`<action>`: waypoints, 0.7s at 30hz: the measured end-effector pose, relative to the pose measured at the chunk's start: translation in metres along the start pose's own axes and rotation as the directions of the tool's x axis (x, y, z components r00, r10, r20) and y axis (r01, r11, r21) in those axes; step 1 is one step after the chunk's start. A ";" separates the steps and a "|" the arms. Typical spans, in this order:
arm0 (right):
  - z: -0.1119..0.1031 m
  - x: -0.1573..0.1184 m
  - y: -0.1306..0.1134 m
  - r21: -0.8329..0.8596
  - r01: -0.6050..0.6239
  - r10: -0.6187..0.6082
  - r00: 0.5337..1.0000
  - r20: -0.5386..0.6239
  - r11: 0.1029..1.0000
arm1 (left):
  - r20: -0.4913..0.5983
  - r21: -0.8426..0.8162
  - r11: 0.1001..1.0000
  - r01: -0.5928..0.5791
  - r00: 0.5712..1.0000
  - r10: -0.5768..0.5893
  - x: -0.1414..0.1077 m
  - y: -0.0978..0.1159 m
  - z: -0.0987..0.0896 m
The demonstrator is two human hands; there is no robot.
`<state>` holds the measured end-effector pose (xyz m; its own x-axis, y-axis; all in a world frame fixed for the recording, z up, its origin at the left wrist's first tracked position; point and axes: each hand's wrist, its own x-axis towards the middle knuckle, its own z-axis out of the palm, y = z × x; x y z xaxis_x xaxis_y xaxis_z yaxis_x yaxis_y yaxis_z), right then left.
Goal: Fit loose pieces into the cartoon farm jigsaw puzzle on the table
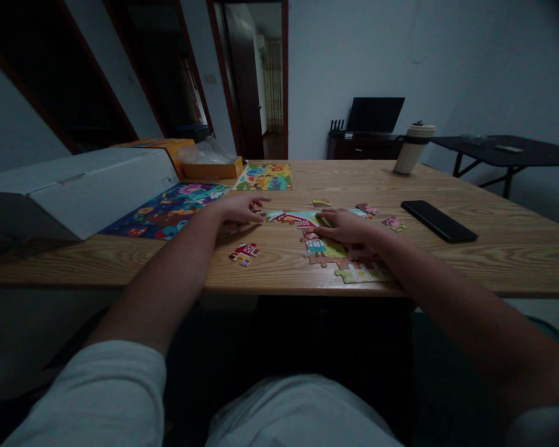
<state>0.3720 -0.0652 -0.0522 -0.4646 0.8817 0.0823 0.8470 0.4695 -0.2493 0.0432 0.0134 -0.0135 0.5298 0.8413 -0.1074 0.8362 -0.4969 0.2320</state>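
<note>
A partly joined jigsaw puzzle (326,248), with a red barn roof and a figure in blue-green, lies near the front of the table. My right hand (347,225) rests flat across its upper part, fingers stretched to the left, covering some of it. Just left of the puzzle's upper corner, my left hand (243,209) is held low with fingers apart; I see nothing gripped in it. Some pieces are half hidden beneath that hand. Nearer to me is a loose red barn piece (245,253). Behind and right of my right hand lie a yellow-green piece (321,203) and pink-patterned pieces (395,223).
On the left are a white box (97,186), a dark blue picture sheet (168,211) and an orange box (212,167) with clear plastic. A colourful animal picture (265,177) lies farther back. At right are a black phone (438,220) and a cream tumbler (412,149).
</note>
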 end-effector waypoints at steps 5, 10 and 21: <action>-0.001 -0.001 -0.002 0.014 0.001 -0.001 1.000 -0.001 1.000 | 0.036 0.033 0.998 0.058 0.998 -0.059 0.002 -0.019 -0.005; 0.000 0.000 0.001 -0.006 -0.006 0.006 1.000 0.004 1.000 | -0.094 0.000 0.993 0.118 0.989 -0.117 0.001 0.005 0.002; -0.002 -0.001 -0.001 0.066 0.044 -0.041 0.998 -0.054 0.997 | -0.011 0.082 0.977 -0.197 0.980 0.198 0.008 0.033 0.015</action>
